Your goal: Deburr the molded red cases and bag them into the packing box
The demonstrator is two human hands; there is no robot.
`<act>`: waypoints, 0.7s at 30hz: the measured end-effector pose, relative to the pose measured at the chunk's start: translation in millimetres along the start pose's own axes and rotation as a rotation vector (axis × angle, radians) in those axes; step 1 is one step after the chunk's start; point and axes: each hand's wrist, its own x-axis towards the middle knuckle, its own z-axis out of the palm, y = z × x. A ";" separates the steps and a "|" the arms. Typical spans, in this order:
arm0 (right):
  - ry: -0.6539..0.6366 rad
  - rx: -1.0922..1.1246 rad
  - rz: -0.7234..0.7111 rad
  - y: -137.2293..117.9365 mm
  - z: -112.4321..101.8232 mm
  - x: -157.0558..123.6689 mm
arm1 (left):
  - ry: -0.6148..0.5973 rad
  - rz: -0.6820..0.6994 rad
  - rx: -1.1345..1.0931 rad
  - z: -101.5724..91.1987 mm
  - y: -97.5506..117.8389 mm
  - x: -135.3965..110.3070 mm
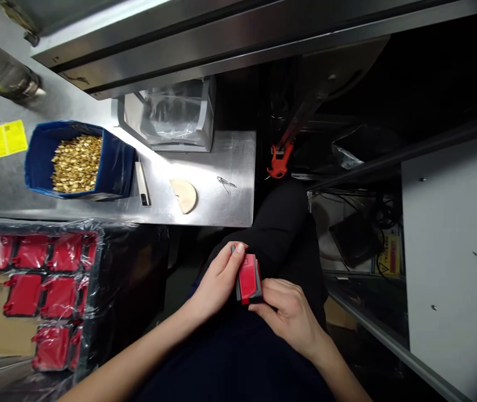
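Over my lap, a small red and dark grey plastic housing [247, 278] is held between both hands. My left hand [218, 279] grips its left side, with the thumb on the upper edge and the other fingers mostly hidden. At the lower right, my right hand [290, 310] has its curled fingers and thumb closed on the housing's edge. Whether a smaller part sits between those fingertips I cannot tell. Similar red plastic pieces [59, 296] lie in rows in the plastic-lined crate [133, 268] on the left.
A blue bin [119, 167] of small brass-coloured parts stands on the metal bench [232, 209]. Near it are a cutter-like white tool [142, 183], a cream half-disc [184, 195] and small metal pieces [226, 182]. A grey bin [205, 120] sits behind; an orange-red tool [280, 162] hangs beyond my knees.
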 end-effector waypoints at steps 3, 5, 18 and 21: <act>0.042 -0.029 -0.063 -0.9 -6.6 3.1 | -0.004 0.124 -0.052 2.1 11.4 6.6; 0.039 -0.017 -0.079 -2.0 -13.1 3.8 | -0.014 0.172 -0.090 5.4 16.8 9.7; 0.214 0.234 0.110 -5.5 -16.4 -9.1 | -0.148 0.324 -0.043 23.0 1.2 13.7; 0.247 0.293 0.153 -4.2 -18.8 -8.8 | -0.361 0.359 -0.017 15.3 4.3 5.0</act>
